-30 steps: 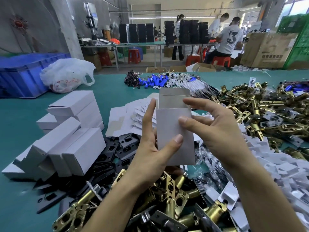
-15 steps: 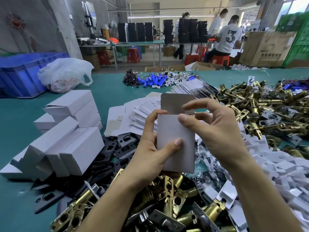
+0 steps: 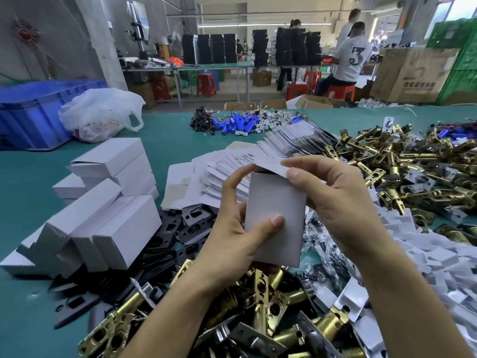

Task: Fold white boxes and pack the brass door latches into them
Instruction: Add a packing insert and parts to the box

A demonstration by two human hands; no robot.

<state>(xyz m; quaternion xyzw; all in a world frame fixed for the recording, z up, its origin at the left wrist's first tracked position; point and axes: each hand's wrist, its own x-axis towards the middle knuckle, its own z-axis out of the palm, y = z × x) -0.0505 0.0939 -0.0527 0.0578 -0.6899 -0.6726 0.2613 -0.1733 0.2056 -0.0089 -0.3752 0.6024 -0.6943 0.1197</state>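
A white box (image 3: 275, 202) stands upright between my hands over the table. My left hand (image 3: 232, 241) grips its lower body, thumb across the front. My right hand (image 3: 335, 200) pinches the top flap (image 3: 271, 167), which is bent down over the open end. Brass door latches (image 3: 402, 161) lie heaped at the right, and more latches (image 3: 260, 301) lie just below my hands. Folded white boxes (image 3: 103, 202) are stacked at the left. Flat box blanks (image 3: 224, 166) are fanned out behind the held box.
Black strike plates (image 3: 180, 228) lie beside the folded boxes. White card inserts (image 3: 438, 254) spread at the right. Blue cylinders and small parts (image 3: 240, 124) sit further back, with a plastic bag (image 3: 100, 115) and a blue crate (image 3: 33, 112) at the left. People work at distant benches.
The top flap stood straight up a second ago; my right hand has bent it forward and down over the box's open end. The box has sunk slightly toward me.
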